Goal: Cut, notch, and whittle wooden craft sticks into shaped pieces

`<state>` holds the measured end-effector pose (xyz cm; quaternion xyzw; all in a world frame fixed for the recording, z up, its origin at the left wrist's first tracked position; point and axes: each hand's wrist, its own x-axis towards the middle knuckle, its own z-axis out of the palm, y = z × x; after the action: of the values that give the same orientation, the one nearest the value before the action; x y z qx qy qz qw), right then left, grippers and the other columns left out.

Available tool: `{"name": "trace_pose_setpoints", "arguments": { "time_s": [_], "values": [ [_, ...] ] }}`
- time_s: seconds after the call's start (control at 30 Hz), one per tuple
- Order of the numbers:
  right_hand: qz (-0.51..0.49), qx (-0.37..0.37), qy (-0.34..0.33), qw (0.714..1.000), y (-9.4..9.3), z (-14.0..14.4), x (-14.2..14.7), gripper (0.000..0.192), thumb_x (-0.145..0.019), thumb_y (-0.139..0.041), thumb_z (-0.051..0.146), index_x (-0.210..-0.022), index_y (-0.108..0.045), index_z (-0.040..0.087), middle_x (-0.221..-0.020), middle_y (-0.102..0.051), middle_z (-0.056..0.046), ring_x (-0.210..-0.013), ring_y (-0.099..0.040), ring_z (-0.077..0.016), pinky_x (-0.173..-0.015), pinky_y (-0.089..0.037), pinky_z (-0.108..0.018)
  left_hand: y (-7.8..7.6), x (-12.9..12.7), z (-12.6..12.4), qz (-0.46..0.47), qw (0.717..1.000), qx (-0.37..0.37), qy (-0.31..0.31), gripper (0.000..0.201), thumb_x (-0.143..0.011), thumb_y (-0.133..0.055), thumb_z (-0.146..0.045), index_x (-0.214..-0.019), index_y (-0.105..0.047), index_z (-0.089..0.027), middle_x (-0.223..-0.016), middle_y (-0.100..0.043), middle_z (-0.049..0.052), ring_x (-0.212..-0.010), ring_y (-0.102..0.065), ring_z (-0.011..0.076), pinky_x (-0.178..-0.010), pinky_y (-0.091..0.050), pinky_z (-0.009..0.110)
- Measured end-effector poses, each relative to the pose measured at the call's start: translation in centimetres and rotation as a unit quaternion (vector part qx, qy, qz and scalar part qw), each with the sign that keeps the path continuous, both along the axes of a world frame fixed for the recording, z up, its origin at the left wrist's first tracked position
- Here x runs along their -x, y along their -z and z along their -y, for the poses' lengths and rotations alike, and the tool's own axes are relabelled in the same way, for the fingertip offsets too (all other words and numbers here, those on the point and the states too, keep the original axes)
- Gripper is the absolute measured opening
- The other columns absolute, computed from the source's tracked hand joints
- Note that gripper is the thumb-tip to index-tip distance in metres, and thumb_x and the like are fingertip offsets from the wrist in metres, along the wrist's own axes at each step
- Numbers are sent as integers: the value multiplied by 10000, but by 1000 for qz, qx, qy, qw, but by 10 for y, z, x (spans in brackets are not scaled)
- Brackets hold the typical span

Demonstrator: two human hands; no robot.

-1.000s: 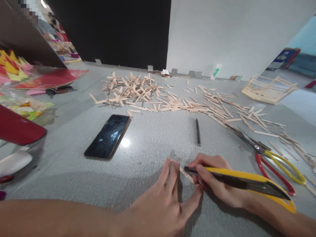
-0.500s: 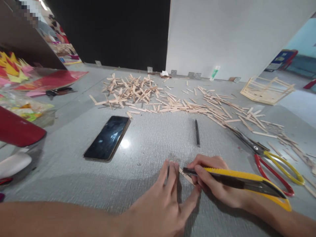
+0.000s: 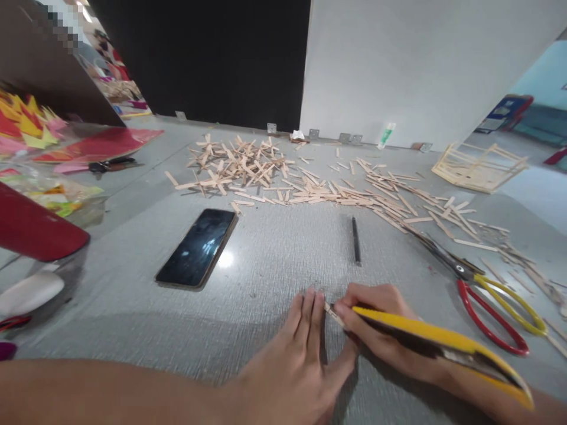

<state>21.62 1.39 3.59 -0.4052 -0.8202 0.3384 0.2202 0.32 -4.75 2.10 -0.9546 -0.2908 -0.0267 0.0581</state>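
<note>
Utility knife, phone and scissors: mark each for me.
Utility knife [image 3: 425, 337]: head view, on its yellow body in the right hand [image 3: 381, 330].
Phone [image 3: 197, 247]: head view, middle of the dark screen.
Scissors [image 3: 460, 270]: head view, at the pivot.

The bench [image 3: 274, 248] is grey and looks a bit rough, with fine lines in it, but it shines where light hits it. The sticks [image 3: 248, 168] are pale bare wood, matt and dry. The phone [image 3: 198, 248] has a smooth, glossy black glass front. The knife [image 3: 438, 345] in the right hand [image 3: 381, 330] has a shiny yellow plastic body with a dark part on it. The scissors [image 3: 482, 283] have dark metal blades and smooth, shiny red and yellow plastic handles. The pen [image 3: 355, 239] is matt black. The frame [image 3: 481, 165] is the same pale wood.
</note>
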Motion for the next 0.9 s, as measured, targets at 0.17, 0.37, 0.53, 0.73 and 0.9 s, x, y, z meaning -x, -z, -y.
{"name": "trace_pose_setpoints", "arguments": {
  "time_s": [0.17,0.37,0.53,0.73,0.9],
  "values": [
    [40,-62,20,997,5,-2,0,440,-1102,-472,423,-703,-457,237,-614,-502,52,-570,-511,-127,-618,-398,-283,-2,-1,0,10,1000,3,-9,633,-1076,-465,-407,-1574,-326,-42,-1437,-549,416,-1369,-537,556,-1075,-420,661],
    [33,-47,-28,998,15,-4,-7,405,-1112,-449,408,-741,-437,246,-593,-430,73,-496,-455,-105,-545,-353,-273,-7,0,-3,10,1000,0,-15,565,-1097,-443,-441,-1565,-365,-133,-1433,-579,384,-1390,-521,546,-1059,-419,716],
    [28,-58,-58,996,14,-3,-7,363,-1105,-431,337,-755,-410,247,-631,-368,79,-481,-379,-92,-531,-324,-273,-10,2,-5,0,1000,8,-14,528,-1092,-461,-444,-1524,-410,-144,-1430,-576,392,-1389,-519,552,-1041,-426,739],
    [23,-54,-57,997,13,-3,-8,377,-1109,-433,343,-749,-371,249,-605,-317,90,-463,-350,-87,-516,-293,-269,-11,3,-5,0,1000,18,-10,559,-1082,-491,-461,-1531,-403,-139,-1441,-548,412,-1381,-512,572,-1031,-425,762],
    [22,-55,-49,997,15,-2,-13,394,-1108,-442,364,-737,-371,251,-596,-339,84,-465,-373,-94,-522,-296,-275,-11,4,-5,-4,1000,17,-6,561,-1082,-482,-451,-1532,-397,-126,-1435,-549,417,-1378,-504,579,-1031,-432,764]
  ]
}}
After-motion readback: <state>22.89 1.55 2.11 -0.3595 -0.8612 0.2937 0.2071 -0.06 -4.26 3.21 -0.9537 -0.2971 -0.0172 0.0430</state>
